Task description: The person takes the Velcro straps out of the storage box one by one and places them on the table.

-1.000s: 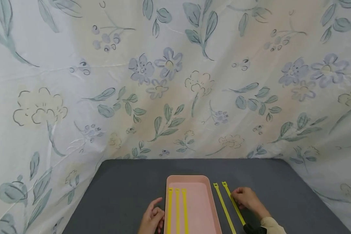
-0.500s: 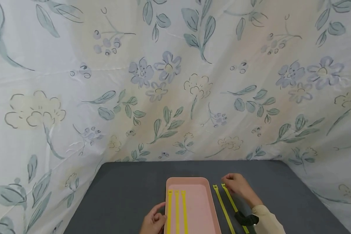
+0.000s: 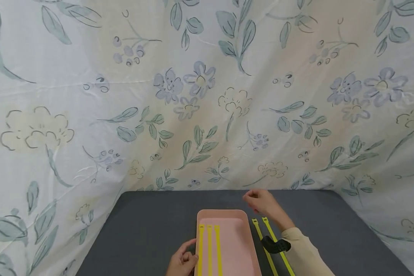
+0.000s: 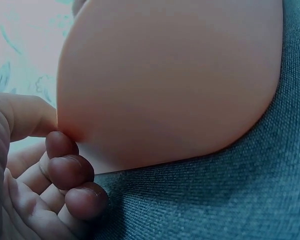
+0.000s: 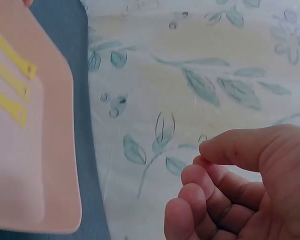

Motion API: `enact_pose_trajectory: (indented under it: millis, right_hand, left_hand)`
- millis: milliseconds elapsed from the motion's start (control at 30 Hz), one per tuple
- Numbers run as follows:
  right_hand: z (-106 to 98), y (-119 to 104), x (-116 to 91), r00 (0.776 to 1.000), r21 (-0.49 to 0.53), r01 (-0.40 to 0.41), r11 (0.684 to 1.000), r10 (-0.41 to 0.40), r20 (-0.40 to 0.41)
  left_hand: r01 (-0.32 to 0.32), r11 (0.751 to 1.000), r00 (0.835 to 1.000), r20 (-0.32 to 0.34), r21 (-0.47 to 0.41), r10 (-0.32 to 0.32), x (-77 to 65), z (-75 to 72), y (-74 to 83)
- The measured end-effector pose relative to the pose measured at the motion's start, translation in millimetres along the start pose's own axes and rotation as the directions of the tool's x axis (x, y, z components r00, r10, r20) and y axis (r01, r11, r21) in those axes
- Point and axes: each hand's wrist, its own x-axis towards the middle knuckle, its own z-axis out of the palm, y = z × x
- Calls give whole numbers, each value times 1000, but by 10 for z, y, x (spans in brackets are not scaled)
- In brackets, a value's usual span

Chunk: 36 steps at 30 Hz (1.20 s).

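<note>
A pink tray (image 3: pixel 234 245) lies on the dark table, with three yellow cable straps (image 3: pixel 209 245) side by side in its left half. Each strap has a wide slotted head at its far end. My left hand (image 3: pixel 182 260) holds the tray's left rim: the thumb is at the edge, the index finger is straight, and the other fingers curl against the outer wall (image 4: pixel 180 80). Above the table, past the tray's far right corner, my right hand (image 3: pixel 261 202) hangs loosely curled with nothing in it. Two more yellow straps (image 3: pixel 272 232) lie right of the tray, partly hidden by the right wrist's black band.
The grey cloth-covered table (image 3: pixel 148 222) ends at a far edge in front of a hanging floral sheet (image 3: pixel 193 115). The black wrist band (image 3: pixel 275 245) and beige sleeve (image 3: pixel 305 251) are over the right-hand straps.
My right hand has left the right-hand strap and moved up and left, beyond the tray's corner. My left hand has come against the tray's rim. The straps stay in place.
</note>
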Motion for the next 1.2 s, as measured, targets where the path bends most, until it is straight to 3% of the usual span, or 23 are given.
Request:
enact_pose_trajectory:
  millis: [433,733,1000,1200]
  right_hand:
    - [283,-190,-4,999,60,-11,998,9,34]
    - [520,-158,-72,994,69,8,998,-16,110]
    - [699,-56,-148,980,58,78,995,-87,180]
    - [818,-29,-173,972,77,27,997,-44,231]
  left_hand:
    - [-48,998,999,22,37,47,12,-28,-19]
    - [-33,999,999,1,27,33,8,-24,-24]
    - [-32,999,999,-4,36,32,-6,-32,-12]
    - [-35,998,999,12,45,35,0,-64,-29]
